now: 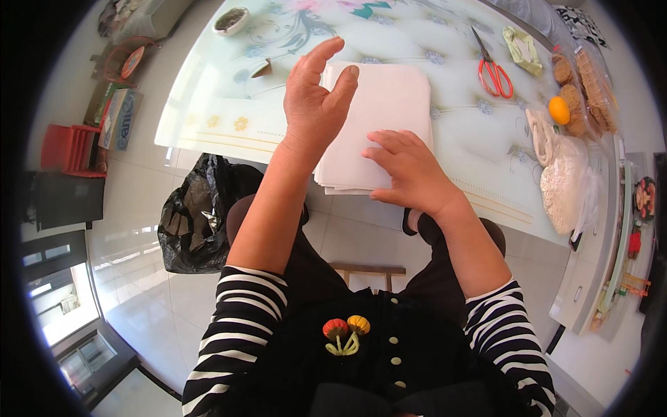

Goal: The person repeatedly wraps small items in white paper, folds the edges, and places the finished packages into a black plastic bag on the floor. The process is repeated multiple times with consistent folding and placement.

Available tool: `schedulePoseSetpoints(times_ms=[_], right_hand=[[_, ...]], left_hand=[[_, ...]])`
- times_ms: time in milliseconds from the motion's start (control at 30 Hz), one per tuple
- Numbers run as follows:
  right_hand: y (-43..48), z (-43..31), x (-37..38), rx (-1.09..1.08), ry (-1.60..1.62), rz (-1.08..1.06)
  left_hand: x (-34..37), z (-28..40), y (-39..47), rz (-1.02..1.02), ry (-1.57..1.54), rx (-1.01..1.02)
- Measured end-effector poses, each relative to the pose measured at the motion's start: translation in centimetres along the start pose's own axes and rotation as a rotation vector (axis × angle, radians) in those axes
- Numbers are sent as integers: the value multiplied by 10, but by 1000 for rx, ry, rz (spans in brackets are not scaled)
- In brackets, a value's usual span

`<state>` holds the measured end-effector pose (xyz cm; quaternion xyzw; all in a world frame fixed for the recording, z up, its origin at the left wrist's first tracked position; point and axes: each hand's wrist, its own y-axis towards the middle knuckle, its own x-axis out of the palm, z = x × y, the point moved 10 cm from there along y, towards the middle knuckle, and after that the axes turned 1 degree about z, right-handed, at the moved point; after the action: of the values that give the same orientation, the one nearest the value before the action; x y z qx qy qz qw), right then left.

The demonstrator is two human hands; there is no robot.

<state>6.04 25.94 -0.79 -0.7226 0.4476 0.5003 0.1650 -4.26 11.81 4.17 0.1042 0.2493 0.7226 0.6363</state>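
A stack of white paper sheets point(388, 99) lies on the flower-patterned table point(208, 109), its near edge slightly uneven. My left hand point(319, 99) is raised at the stack's left side, thumb and fingers apart, holding nothing. Over the stack's near right part is my right hand point(409, 169), fingers spread and empty; whether it touches the paper cannot be told. Scissors with red handles point(495, 78) lie to the right of the stack, their blades partly spread. A small folded brown piece point(262, 69) is left of my left hand.
A small bowl of dark bits point(231, 21) stands at the far left. On the right are a crumpled green wrapper point(522, 50), an orange fruit point(559, 110), packaged biscuits point(573, 101) and a bag of pale grains point(565, 187). A black plastic bag point(195, 224) is beside my leg.
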Motion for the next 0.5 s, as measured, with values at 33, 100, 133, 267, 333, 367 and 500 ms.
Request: schedulePoseSetpoints(times_ms=[33,100,133,267,333,367,500], right_hand=[[2,1,5,17,-27,-45],[3,6,10,30,-53,-89],[4,8,10,29,-54,-86],[4,9,11,31,-51,-99],[6,8,12,36,-51,-139],[6,9,14,39,-51,-159],[6,12,11,45,-3,-144]], left_hand=[[7,-11,-5,-33,32,-24],[16,-23,-13,-101,100,-67],[18,-26,-15,-134,117,-120],[13,-28,-6,-83,-46,-179],[11,-32,-4,-76,-30,-169],[10,-33,-4,-72,-22,-165],[13,-37,-3,-121,-22,-165]])
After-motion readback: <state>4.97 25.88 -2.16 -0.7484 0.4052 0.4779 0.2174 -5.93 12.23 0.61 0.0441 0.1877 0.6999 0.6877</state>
